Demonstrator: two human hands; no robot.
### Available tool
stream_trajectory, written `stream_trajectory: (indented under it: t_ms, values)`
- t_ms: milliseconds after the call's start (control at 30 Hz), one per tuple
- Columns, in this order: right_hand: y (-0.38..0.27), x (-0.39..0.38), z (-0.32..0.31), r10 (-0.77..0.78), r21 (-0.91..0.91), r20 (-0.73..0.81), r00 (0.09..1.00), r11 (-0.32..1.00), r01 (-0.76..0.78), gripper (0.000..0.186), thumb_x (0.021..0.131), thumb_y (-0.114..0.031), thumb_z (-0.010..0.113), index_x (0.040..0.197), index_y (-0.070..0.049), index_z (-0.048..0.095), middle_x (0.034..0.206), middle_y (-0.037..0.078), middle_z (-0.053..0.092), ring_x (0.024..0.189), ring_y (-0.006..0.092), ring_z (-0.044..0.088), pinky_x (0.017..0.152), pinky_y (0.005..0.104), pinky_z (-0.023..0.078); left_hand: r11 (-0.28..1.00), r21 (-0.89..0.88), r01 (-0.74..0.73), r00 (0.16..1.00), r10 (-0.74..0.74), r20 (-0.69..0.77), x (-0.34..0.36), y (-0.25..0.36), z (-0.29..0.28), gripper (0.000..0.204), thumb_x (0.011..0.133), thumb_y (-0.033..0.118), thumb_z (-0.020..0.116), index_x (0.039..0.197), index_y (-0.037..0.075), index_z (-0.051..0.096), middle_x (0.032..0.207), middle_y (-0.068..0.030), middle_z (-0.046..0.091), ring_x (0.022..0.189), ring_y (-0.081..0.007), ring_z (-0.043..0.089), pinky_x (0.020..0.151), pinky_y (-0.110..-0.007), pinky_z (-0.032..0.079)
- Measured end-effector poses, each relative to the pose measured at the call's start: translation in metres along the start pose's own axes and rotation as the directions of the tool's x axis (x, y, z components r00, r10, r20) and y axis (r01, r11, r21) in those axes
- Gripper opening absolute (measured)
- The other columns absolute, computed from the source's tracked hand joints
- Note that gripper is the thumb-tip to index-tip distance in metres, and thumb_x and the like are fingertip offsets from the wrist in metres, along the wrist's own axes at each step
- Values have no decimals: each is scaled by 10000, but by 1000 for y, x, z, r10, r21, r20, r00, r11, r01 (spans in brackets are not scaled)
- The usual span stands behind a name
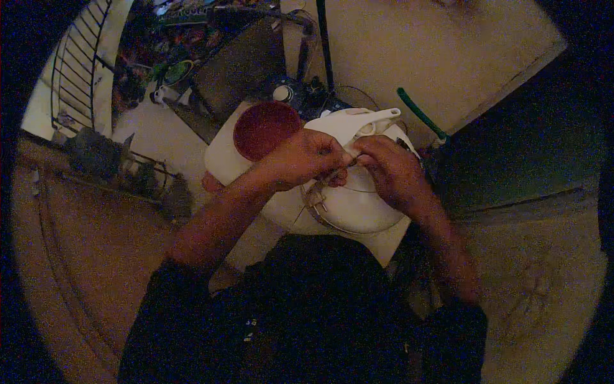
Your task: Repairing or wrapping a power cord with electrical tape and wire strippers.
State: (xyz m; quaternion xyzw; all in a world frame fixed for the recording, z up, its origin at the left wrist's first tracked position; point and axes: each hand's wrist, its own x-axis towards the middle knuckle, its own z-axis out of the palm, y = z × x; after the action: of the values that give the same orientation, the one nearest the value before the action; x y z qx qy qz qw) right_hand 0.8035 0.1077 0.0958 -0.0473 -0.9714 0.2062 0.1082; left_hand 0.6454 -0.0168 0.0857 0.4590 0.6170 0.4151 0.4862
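My left hand point(313, 157) and my right hand point(390, 168) meet fingertip to fingertip, both closed in a pinch. Something small, thin and dark sits between the fingertips, too grainy to name. Below the left hand a plug point(319, 204) on a thin cord lies against a white round thing point(368, 214), whose kind I cannot tell. Just beyond the hands is a white plastic piece with a long handle point(377, 118) that has a hole at its end. A dark red round bowl point(265, 131) stands beside my left wrist.
A dark blue device with a pale knob point(282, 94) lies behind the bowl. A green tube point(421, 114) rests at the right, by a pale slab point(435, 51). Plants point(96, 153) and a black metal rack point(82, 70) are at the left. The light is dim.
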Motion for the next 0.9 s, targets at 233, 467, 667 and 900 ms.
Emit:
stream_trajectory:
  t_ms: [233, 467, 667, 900]
  values:
    - [-37, -45, 19, 620, 625, -247, 745, 689, -367, 209, 851, -173, 561, 924, 22, 577, 736, 71, 609, 584, 114, 557, 537, 262, 455, 993, -78, -87, 995, 90, 33, -4, -10, 17, 307, 892, 296, 495, 848, 7, 588, 768, -61, 638, 692, -116, 584, 662, -283, 479]
    - [-46, -46, 36, 742, 853, -99, 663, 406, -327, 233, 801, -196, 636, 858, 24, 585, 647, 52, 600, 496, 88, 526, 447, 237, 433, 989, -18, -146, 988, 144, -49, -1, -12, 34, 281, 880, 260, 520, 855, -10, 594, 692, -51, 616, 633, -90, 547, 613, -264, 462]
    - [-40, -52, 45, 775, 914, -65, 629, 299, -274, 208, 796, -188, 641, 829, 8, 581, 624, 37, 586, 480, 79, 514, 433, 223, 420, 972, 188, -143, 987, 153, -41, -1, 8, 32, 228, 822, 210, 601, 873, -12, 614, 723, -73, 637, 663, -96, 586, 604, -259, 480]
    - [-38, -53, 43, 688, 802, -71, 722, 469, -369, 170, 806, -162, 614, 823, 2, 575, 623, 37, 583, 489, 82, 518, 446, 237, 415, 863, 425, -272, 956, 292, 20, 2, 1, 26, 204, 826, 212, 595, 906, 27, 625, 782, -65, 648, 660, -141, 611, 622, -281, 493]
